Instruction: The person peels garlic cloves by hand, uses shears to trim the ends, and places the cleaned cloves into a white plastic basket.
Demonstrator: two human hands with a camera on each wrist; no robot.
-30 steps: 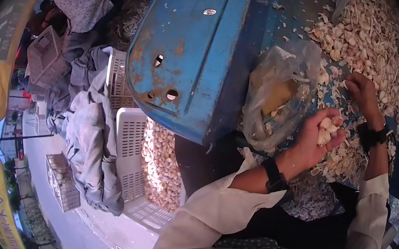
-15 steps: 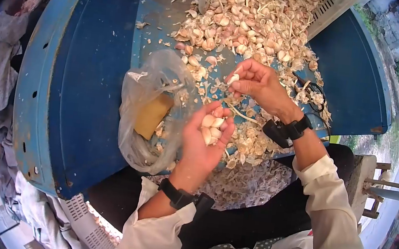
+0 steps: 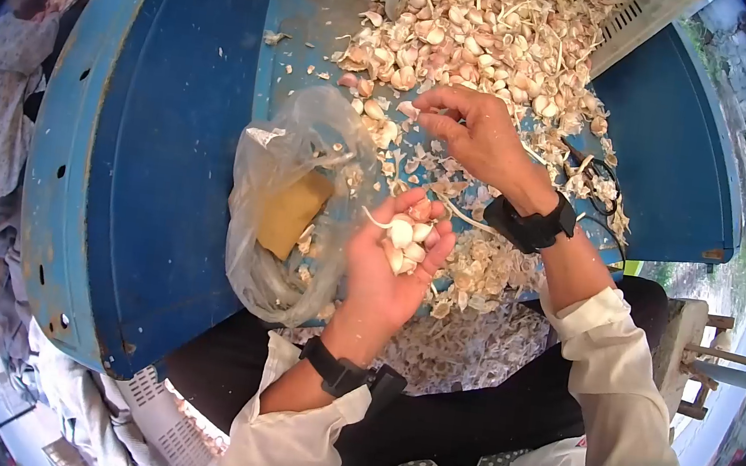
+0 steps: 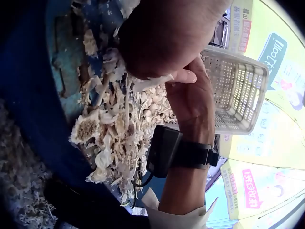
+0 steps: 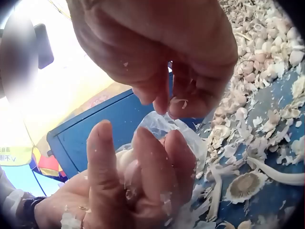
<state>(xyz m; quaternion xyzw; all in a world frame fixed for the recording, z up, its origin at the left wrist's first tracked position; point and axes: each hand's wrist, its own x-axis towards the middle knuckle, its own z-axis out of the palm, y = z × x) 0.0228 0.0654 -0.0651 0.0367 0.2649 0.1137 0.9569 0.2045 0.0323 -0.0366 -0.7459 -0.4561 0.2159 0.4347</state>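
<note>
My left hand, palm up, cradles several garlic cloves in its curled fingers. Some are peeled white, others keep pinkish skin, and a thin pale strand sticks out by the index finger. Beyond it, the right hand is over the blue surface, thumb and index apart, tips right at a pinkish clove. In the right wrist view a small shred of peel clings to a right fingertip, above the left hand's raised fingers. The left wrist view hides the held cloves behind the hand.
A clear plastic bag with a yellow-brown piece inside lies left of the hands. A large heap of garlic cloves spreads behind, by a pale crate. Dry skins litter the blue table near the right wrist.
The head view has swung from the street to the table. The white clove pinched by the right hand has left its fingers, which moved away; the left palm shows more cloves.
</note>
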